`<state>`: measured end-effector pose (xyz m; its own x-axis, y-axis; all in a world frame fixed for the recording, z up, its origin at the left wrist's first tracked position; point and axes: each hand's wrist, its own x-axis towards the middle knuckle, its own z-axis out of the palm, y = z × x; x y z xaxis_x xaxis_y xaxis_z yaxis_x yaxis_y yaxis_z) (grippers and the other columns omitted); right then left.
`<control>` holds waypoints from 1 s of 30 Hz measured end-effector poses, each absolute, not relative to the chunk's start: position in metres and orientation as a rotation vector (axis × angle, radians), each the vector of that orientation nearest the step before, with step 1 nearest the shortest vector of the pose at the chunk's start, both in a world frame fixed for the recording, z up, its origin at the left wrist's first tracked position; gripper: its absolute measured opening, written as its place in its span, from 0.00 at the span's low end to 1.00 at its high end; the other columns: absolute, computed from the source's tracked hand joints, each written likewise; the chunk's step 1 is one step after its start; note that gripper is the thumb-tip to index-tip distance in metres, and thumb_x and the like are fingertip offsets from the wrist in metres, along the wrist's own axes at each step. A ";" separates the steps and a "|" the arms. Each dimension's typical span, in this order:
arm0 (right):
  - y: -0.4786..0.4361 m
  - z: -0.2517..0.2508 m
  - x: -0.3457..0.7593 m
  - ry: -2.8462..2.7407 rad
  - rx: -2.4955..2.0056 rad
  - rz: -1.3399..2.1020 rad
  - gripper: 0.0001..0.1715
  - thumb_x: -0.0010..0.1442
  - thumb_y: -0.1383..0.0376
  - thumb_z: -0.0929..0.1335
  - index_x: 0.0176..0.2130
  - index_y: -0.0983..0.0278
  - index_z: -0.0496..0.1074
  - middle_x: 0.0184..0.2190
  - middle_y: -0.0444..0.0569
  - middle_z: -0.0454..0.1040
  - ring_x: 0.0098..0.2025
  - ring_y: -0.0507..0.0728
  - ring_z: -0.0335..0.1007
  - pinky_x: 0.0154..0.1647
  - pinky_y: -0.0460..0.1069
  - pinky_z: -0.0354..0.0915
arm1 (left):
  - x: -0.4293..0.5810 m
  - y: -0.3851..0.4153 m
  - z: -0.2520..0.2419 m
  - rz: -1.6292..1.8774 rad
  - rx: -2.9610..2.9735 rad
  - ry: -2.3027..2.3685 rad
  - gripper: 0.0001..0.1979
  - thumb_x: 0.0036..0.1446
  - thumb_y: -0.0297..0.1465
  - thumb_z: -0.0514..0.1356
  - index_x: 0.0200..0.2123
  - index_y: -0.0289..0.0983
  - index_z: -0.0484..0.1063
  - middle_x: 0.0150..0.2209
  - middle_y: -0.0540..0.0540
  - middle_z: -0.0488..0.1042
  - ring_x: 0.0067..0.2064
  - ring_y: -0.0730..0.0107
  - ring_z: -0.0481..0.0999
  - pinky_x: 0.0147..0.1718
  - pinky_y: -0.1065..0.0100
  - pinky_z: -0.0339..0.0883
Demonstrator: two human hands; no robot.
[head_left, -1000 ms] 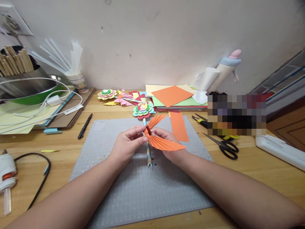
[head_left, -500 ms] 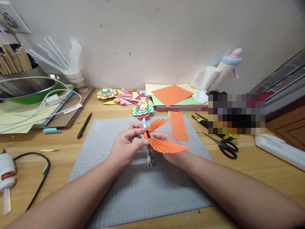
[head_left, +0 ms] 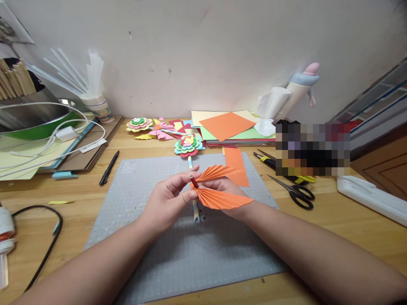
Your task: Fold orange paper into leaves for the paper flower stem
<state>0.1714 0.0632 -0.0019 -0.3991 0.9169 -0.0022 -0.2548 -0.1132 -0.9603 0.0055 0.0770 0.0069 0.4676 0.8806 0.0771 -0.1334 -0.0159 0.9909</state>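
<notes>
Between my two hands is a piece of orange paper pleated like a fan, the pleated orange paper (head_left: 222,200), its two halves spread to the right like wings. A short dark red stick (head_left: 193,181) stands at its gathered middle. My left hand (head_left: 168,195) pinches the paper beside the stick, thumb below and fingers above. My right hand (head_left: 218,184) is closed behind the pleats, its fingertips mostly hidden. Under the hands a paper flower (head_left: 188,145) with a striped stem (head_left: 196,212) lies on the grey cutting mat (head_left: 133,258).
Scissors (head_left: 302,198) and a yellow-black cutter (head_left: 267,160) lie right of the mat. An orange strip (head_left: 237,165) overlaps its far edge. Paper sheets (head_left: 227,125) lie behind. To the left are a black pen (head_left: 110,167), a glue gun (head_left: 5,228) and a cup of glue sticks (head_left: 100,108).
My hands have lowered slightly with the pleated orange paper, and its two halves have tilted downward a little. The red stick now leans more. The whole view has shifted slightly.
</notes>
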 end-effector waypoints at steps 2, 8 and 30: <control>0.062 0.002 0.169 -1.225 -0.798 1.684 0.15 0.49 0.52 0.72 0.28 0.62 0.77 0.26 0.44 0.69 0.28 0.51 0.62 0.31 0.48 0.60 | 0.006 0.076 0.007 0.948 1.327 0.729 0.13 0.49 0.33 0.66 0.41 0.41 0.77 0.50 0.41 0.75 0.60 0.53 0.63 0.58 0.53 0.54; 0.058 0.015 0.168 -1.437 -0.899 1.539 0.17 0.55 0.54 0.68 0.22 0.62 0.70 0.20 0.43 0.64 0.24 0.52 0.58 0.28 0.49 0.58 | 0.006 0.073 0.009 0.992 1.347 0.734 0.10 0.49 0.33 0.66 0.37 0.39 0.77 0.46 0.41 0.77 0.59 0.53 0.65 0.57 0.52 0.58; 0.063 0.001 0.172 -1.686 -0.999 1.278 0.07 0.62 0.62 0.62 0.34 0.61 0.68 0.27 0.44 0.66 0.31 0.54 0.61 0.34 0.49 0.60 | 0.005 0.084 -0.012 1.144 1.710 0.908 0.14 0.50 0.34 0.66 0.42 0.42 0.74 0.51 0.44 0.73 0.55 0.57 0.69 0.57 0.57 0.57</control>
